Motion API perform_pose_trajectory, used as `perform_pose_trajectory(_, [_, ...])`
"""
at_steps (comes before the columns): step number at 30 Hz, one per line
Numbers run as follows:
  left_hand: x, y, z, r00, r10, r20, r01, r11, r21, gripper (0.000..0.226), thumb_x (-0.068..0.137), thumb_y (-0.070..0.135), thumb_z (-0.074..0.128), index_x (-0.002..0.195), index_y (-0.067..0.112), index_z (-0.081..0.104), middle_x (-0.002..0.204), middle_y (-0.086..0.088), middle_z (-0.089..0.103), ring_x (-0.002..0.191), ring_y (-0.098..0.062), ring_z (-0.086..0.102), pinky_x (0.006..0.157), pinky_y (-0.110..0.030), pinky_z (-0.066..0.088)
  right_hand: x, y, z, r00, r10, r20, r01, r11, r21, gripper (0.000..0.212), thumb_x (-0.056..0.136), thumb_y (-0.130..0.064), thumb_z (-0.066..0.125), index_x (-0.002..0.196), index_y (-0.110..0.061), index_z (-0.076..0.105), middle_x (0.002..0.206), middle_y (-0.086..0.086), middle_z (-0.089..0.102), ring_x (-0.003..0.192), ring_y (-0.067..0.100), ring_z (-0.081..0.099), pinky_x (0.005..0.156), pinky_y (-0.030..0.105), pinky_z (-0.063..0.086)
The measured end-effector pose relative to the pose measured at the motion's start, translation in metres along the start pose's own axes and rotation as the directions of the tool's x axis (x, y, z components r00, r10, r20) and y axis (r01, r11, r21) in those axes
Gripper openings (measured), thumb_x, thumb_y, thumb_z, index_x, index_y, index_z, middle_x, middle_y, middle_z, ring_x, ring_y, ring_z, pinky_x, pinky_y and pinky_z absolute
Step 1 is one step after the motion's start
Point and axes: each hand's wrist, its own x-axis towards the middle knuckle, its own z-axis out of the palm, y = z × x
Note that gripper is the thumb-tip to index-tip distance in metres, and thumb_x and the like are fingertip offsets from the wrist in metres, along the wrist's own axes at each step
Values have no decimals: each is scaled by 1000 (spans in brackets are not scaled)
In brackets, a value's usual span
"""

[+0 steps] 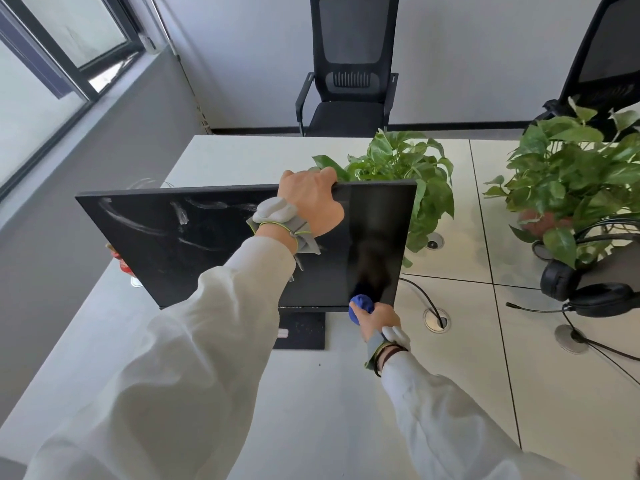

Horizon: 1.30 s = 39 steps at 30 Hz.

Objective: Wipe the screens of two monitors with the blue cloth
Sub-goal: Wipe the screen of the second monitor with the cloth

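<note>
Head view, standing at the near side of a white desk (311,393). One monitor (180,244) is at centre, its screen tilted back. The left hand (308,199) grips its top edge right of middle, fingers curled over the far side. The right hand (379,318) holds the blue cloth (360,306) bunched in a fist, pressed to the screen's lower right corner. Pale smears streak the left part of the screen; the right strip is dark and even. A flat black stand base (301,332) sits below. A leafy potted plant (408,168) stands just behind the monitor's right end, with a second plant (568,161) and a black headset (588,292) farther right. An office chair (349,64) stands at the far wall.
</note>
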Motion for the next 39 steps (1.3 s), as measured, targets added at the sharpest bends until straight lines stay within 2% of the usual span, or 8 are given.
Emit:
perform_pose_trajectory(6, [0,3,-6,999,-10,36,11,999,-36,27,68,18,41,93,19,50,81,2,60,79,-27,57,84,-35,37,-5,2,-2,981,99,169,-131,973,190,50,88,-57,59,70,-10,57,46,4,59,42,23,57,51,30,56])
perform_pose_trajectory(12, [-10,-9,-22,1000,-29,11,31,971,-236,54,74,36,36,121,19,57,117,1,63,107,-23,56,93,-37,44,-10,1,-8,961,179,209,-237,925,298,40,98,-44,50,90,-5,55,76,13,65,58,26,63,54,30,53])
perform_pose_trajectory(18, [-27,-40,-18,982,-142,-123,140,990,-22,49,93,49,21,84,19,58,82,1,56,83,-26,52,85,-41,40,96,79,90,964,235,125,-262,920,291,82,69,-75,39,107,-4,54,103,19,68,90,40,68,82,54,57])
perform_pose_trajectory(24, [-45,-66,-12,972,-162,-168,163,987,-7,39,91,39,9,68,20,34,64,5,38,67,-24,43,82,-40,40,-6,-23,30,933,292,213,-356,839,411,42,100,-43,48,85,-5,56,82,14,61,73,31,64,63,42,59])
perform_pose_trajectory(27, [-41,-63,-12,977,-153,-148,150,988,-33,37,88,37,8,69,19,34,65,5,40,66,-22,43,81,-39,38,-15,-39,43,927,272,257,-357,849,389,44,100,-43,50,104,1,56,89,16,60,59,26,57,56,35,56])
perform_pose_trajectory(31, [-39,-70,-11,978,-158,-139,151,987,-61,34,87,36,12,70,18,36,65,5,39,67,-22,44,82,-40,39,-25,-51,59,918,253,306,-365,843,396,38,99,-44,50,105,-7,53,98,15,58,67,27,57,37,23,46])
perform_pose_trajectory(34, [-39,-71,-10,976,-152,-154,138,986,-95,36,84,36,13,71,15,40,65,3,42,67,-23,44,82,-38,37,-17,-38,53,906,273,324,-397,812,427,47,98,-47,51,104,-2,60,85,13,59,56,24,55,49,30,51])
perform_pose_trajectory(39, [-38,-79,-11,982,-128,-136,110,985,-134,33,80,36,16,70,13,37,65,0,42,67,-24,43,81,-39,37,-14,-24,30,859,308,409,-510,586,630,40,105,-39,41,88,-3,50,74,13,55,60,23,54,67,40,54])
